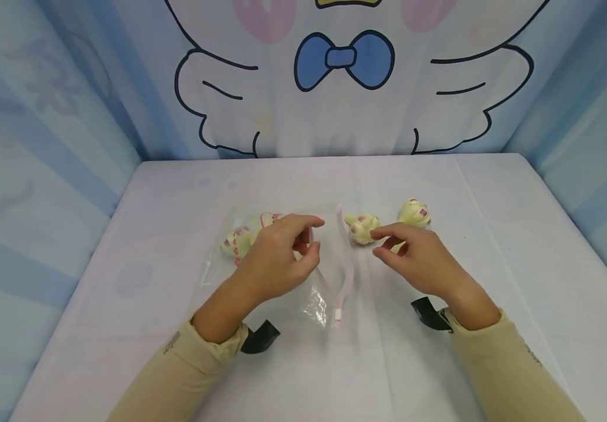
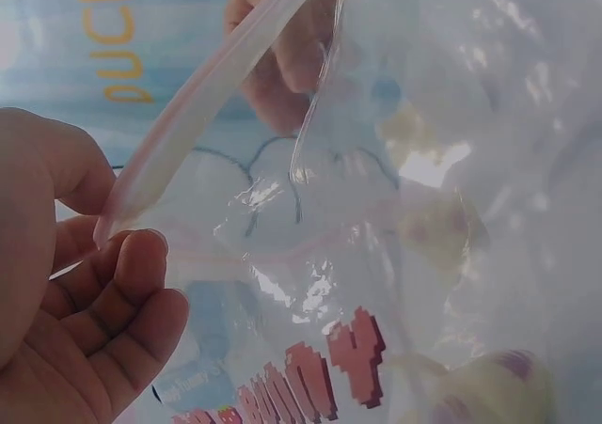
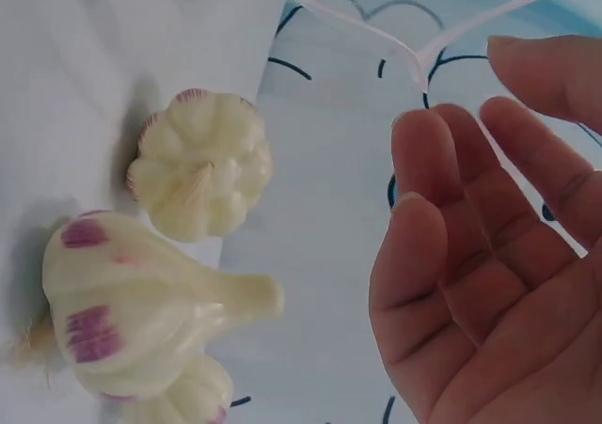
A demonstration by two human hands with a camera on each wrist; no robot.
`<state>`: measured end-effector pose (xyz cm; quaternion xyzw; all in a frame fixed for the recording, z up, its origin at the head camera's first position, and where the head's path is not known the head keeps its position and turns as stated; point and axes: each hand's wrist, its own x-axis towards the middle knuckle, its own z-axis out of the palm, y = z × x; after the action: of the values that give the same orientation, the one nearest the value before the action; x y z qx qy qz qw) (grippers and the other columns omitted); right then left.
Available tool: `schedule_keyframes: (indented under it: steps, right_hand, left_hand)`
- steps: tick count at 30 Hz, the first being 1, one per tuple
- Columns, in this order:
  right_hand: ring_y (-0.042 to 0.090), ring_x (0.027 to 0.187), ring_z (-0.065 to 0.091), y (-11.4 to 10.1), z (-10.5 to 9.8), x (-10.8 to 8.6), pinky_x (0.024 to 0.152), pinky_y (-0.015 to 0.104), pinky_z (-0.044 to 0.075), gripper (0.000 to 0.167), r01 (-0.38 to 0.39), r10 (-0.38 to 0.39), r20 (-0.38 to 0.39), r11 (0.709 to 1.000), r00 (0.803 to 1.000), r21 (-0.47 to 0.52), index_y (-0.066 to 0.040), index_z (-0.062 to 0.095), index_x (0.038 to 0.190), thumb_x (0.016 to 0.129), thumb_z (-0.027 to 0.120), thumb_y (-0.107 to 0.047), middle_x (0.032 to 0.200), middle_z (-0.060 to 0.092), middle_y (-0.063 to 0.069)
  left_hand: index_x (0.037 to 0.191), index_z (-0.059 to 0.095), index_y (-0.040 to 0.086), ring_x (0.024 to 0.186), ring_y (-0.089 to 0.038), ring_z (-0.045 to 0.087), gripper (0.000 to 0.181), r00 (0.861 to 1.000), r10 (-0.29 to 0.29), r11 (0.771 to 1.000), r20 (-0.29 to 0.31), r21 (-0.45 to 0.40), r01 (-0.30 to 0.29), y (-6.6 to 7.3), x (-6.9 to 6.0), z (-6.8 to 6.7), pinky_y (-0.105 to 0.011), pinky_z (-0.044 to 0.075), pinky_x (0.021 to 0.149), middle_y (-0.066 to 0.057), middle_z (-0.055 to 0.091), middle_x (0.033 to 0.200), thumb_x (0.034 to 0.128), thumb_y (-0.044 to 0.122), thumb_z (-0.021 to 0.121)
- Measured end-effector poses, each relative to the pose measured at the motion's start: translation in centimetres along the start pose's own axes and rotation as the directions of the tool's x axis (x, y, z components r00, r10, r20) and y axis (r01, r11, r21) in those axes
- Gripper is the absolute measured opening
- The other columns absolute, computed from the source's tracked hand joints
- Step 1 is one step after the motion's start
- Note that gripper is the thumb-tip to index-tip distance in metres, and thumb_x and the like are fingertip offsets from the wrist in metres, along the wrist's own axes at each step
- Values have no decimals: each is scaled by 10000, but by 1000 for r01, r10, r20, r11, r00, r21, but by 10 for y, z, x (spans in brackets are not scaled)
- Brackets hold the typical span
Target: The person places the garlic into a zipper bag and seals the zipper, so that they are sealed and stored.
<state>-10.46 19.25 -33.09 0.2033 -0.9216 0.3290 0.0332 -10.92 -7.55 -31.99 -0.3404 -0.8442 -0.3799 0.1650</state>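
Observation:
My left hand pinches the pink zip edge of a clear zip bag between thumb and fingers, and the bag's mouth gapes toward the right. Pale garlic bulbs with reddish marks lie inside the bag, partly behind the left hand. Just right of the mouth sits one loose garlic bulb; another garlic bulb is farther back. My right hand hovers over the loose bulbs, fingers loosely bent, holding nothing. In the right wrist view, a long-necked garlic bulb lies beside the others.
A white slider is at the near end of the zip. The white cloth-covered table meets a blue printed curtain at the back and sides. Black straps show at both wrists.

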Motion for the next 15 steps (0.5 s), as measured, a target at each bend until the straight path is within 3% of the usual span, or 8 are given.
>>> schedule_keyframes:
  steps: [7,12,15]
  right_hand:
    - [306,920,649,8,-14,2,757,461,542,338,-150,148,-37,987,988,-61,4,633,1270,956,651,-118,1171,642,173]
    - [332,939,650,14,-18,6,695,405,498,366,-214,213,-16,973,977,-84,2,612,1305,959,610,-115,1265,599,195]
    - [357,1061,613,18,-18,8,725,418,468,388,-235,237,8,967,971,-98,7,599,1324,959,597,-124,1305,578,204]
  left_hand:
    - [1121,666,-33,713,-136,592,279,1000,1,1000,-3,-2,-1,-2,0,0,-234,540,689,-47,572,817,845,-3,636]
    - [1125,664,-34,716,-134,590,282,1000,10,1000,-3,-11,-10,-2,0,0,-229,538,690,-40,568,819,847,3,637]
    - [1123,664,-35,716,-134,589,281,1000,20,1000,-4,-13,-20,-2,0,0,-228,536,689,-35,565,817,847,2,635]
